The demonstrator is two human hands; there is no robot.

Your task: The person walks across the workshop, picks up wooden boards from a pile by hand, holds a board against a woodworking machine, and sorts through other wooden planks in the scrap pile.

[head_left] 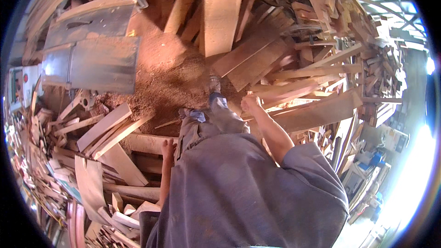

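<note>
My right hand [251,103] is held out ahead of me with its fingers curled in, and nothing shows in it. Close beside it, on the right, lie long wooden boards [317,111]; I see no firm contact with them. My left hand [168,147] hangs low by my left leg, its fingers loosely bent and a little apart, with nothing visible in it. A pale plank [144,143] lies just behind that hand. Between my hands, my shoes and trouser legs [202,128] stand at the edge of reddish sawdust [161,71].
A metal-topped machine table [103,64] stands at the front left. Upright boards [221,20] and dark planks [257,59] are ahead. Offcuts [89,174] pile up on the left, and more stacked wood [381,64] fills the right, near a bright opening.
</note>
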